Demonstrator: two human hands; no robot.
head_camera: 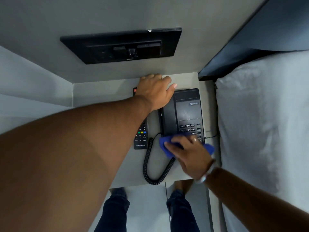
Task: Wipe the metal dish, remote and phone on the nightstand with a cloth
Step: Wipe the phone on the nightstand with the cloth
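The right hand (189, 154) has its grip closed on the blue cloth (164, 144), pressing it on the desk phone (184, 113) keypad's near edge. The left hand (155, 91) rests spread, holding nothing, over the handset top, beside the remote (141, 136) on the tabletop (103, 92). Phone-wiping underway; next, sweep upward. No dish visible.

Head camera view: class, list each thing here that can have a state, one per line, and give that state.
Phone: handset on its cradle, near edge under the cloth.
Cloth: bunched, pressed on the phone by the right hand.
Right hand: closed on the cloth.
Left hand: palm down at the back of the nightstand, holding nothing visible.
Remote: lying flat, buttons up, partly hidden by the left arm.
Coiled cord: slack, looped.
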